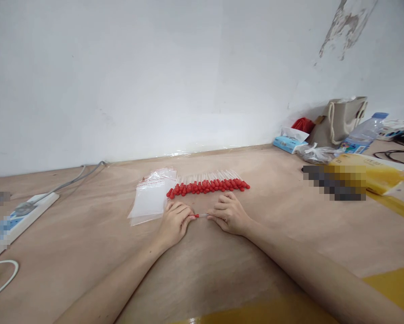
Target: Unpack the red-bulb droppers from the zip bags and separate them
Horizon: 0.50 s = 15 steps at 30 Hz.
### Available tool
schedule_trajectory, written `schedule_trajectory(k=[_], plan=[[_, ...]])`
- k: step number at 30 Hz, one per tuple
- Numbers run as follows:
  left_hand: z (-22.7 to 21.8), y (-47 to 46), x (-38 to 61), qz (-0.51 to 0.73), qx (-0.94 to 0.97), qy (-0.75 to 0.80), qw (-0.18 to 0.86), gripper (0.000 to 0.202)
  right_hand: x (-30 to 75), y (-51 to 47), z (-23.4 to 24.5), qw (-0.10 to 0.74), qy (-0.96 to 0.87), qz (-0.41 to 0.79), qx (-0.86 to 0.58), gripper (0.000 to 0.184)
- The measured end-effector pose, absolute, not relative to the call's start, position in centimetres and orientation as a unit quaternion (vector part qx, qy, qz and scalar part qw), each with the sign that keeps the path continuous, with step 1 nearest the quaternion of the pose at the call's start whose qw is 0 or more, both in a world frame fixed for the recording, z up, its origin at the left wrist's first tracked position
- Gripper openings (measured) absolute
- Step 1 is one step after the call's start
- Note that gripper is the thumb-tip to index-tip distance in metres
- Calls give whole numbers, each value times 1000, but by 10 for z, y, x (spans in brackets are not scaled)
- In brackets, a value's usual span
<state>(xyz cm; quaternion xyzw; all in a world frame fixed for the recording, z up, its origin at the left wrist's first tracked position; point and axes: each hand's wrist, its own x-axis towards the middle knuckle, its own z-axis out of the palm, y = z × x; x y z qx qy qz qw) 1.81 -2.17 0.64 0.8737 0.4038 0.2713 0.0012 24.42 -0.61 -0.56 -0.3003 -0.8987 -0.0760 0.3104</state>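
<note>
Between my two hands lies a dropper (202,215) with a red rubber bulb and a thin clear tube, held level. My left hand (177,219) pinches it at the red bulb end. The clear tube end is pinched by the fingers of my right hand (231,214). Just beyond my hands, many similar red-bulbed droppers (208,185) lie side by side in a row, bulbs toward me and tubes toward the wall. A stack of clear zip bags (150,198) with red seal lines lies left of the row, partly behind my left hand.
A white power strip (36,217) with a plugged-in grey cable sits at the left. To the right are a blue tissue pack (289,143), a beige tote bag (345,119), a plastic bottle (367,132) and a yellow package (374,171). The wall (154,81) bounds the table's back.
</note>
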Motion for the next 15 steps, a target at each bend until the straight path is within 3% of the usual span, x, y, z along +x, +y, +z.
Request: schedule_trajectory(k=[5,9,15], plan=[[1,-19,4,357,826,436,26,16,254,-3,-8,352,-865,-44,-355,25],[-1,-16,4,386,786,482,-18,22,247,-2,-10,359,-850,-30,-384,31],[0,-10,4,352,799,487,-37,14,230,0,-11,362,-838,-60,-404,16]])
